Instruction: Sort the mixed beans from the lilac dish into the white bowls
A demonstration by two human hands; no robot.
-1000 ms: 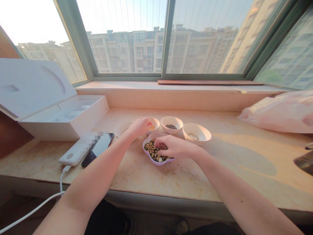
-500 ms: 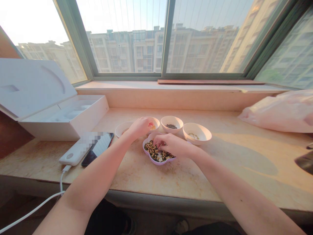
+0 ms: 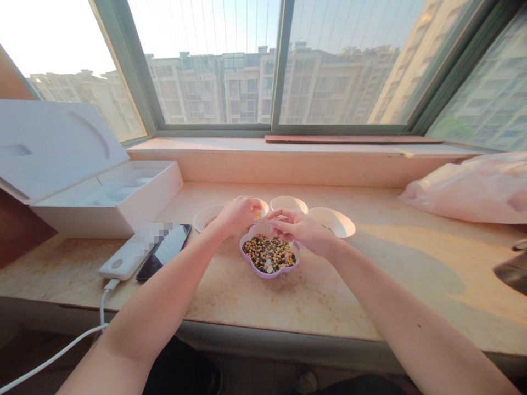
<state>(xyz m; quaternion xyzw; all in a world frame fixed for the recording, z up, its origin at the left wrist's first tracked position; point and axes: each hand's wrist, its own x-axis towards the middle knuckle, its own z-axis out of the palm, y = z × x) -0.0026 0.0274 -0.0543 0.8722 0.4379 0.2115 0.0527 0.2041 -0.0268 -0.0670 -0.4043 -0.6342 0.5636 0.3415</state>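
Observation:
A purple flower-shaped bowl (image 3: 269, 272) holds mixed beans, dark, yellow and a few white. Behind it stand several small white bowls: an empty-looking one (image 3: 205, 217) at left, one with yellow beans (image 3: 261, 209), one (image 3: 289, 202) behind my right hand, and one (image 3: 334, 221) at right. My left hand (image 3: 235, 214) hovers with fingers curled over the yellow-bean bowl. My right hand (image 3: 295, 227) is lifted above the purple bowl's far edge, fingers pinched together; whatever they hold is too small to see.
An open white box (image 3: 102, 195) sits at left. A white power bank (image 3: 129, 253) with a cable (image 3: 61, 351) and a black phone (image 3: 164, 250) lie beside it. A pink plastic bag (image 3: 473, 189) lies at right. A dark object (image 3: 510, 271) is at the right edge.
My right hand has risen out of the purple bowl and moved back toward the small white bowls, fingers pinched. The left hand has stayed over the yellow-bean bowl.

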